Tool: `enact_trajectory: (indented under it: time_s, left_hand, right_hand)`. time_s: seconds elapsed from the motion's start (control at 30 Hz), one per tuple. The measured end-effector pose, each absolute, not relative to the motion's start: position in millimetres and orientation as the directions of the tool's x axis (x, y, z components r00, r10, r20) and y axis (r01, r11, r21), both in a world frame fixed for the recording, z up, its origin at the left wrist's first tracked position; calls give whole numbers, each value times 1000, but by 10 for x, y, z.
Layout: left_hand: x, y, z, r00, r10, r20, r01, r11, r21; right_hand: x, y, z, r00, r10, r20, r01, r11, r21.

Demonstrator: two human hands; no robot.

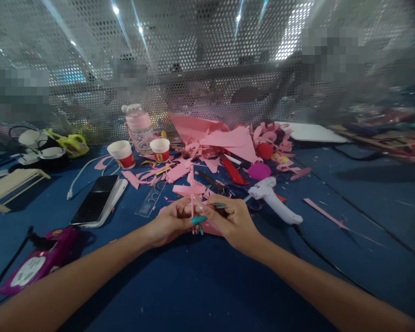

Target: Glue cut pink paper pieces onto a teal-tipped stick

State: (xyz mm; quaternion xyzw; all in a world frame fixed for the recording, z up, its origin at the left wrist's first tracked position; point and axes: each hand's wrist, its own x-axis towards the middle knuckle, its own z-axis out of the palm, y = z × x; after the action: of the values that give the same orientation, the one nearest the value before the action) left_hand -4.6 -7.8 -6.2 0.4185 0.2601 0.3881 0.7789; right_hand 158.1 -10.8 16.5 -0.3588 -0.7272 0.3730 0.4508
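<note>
My left hand (173, 220) and my right hand (235, 222) meet in the middle of the table, both closed on a thin pink paper piece (192, 189). It stands upright between them, seen almost edge-on, and fingers hide its lower part. Just right of my right hand lies a white glue gun (275, 201), its nozzle toward my fingers. Dark scissors (211, 181) rest beyond my hands, partly covered by scraps. To the left of them lies a clear stencil ruler (151, 199). A red box cutter (234, 170) and a purple paper disc (259, 171) are behind the glue gun.
Pink paper scraps (224, 139) pile up before a perforated metal screen (200, 60). Paper cups (121, 154) and a pink bottle (138, 125) stand back left. A phone (96, 198), a purple power strip (43, 260) and a wooden stick model (14, 184) lie left. A black cord (327, 258) trails right.
</note>
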Motion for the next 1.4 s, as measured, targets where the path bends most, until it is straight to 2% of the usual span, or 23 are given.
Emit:
enact_trajectory:
  time_s: [0.13,0.33,0.4,0.5,0.6,0.7,0.77,0.83,0.97,1.07,1.3,1.4]
  left_hand:
    - [-26,-79,-71,551,831,-75,-403,344,848]
    - [4,-70,-96,418,908,-4,-360,170,917]
    - [0,-66,-97,381,924,17,-366,134,921]
    - [-5,-60,-99,367,929,36,-377,114,919]
    - [-1,-63,-115,403,914,44,-376,121,919]
    - [7,-78,-127,417,908,37,-364,129,922]
    - [12,-91,-117,406,913,29,-352,128,927]
    - [18,-102,-93,388,921,21,-350,127,928]
    - [26,-110,-54,319,948,-19,-342,134,930]
    - [25,-100,-56,285,958,-23,-346,125,930]
    - [17,-77,-47,259,965,-30,-376,129,918]
    - [14,-69,-51,223,974,-33,-390,121,913]
  right_hand:
    - [1586,-79,143,-334,858,389,201,469,-860]
    - [1569,-25,51,-285,906,312,270,388,-881]
    - [1571,-30,39,-225,901,370,289,424,-858]
    - [1584,-48,62,-154,819,553,391,564,-727]
    - [1604,-58,106,-184,702,688,474,676,-564]
    - [1619,-67,131,-219,631,744,447,743,-499]
    - [1621,-75,130,-201,625,755,403,755,-517]
    - [1616,-76,114,-142,670,729,362,720,-592]
    - [1600,-35,60,5,804,594,216,579,-786]
    - [1594,3,36,25,867,498,103,493,-864]
    - [1596,-12,22,-36,825,565,122,564,-816]
    - [1584,-17,28,-13,851,525,9,525,-851]
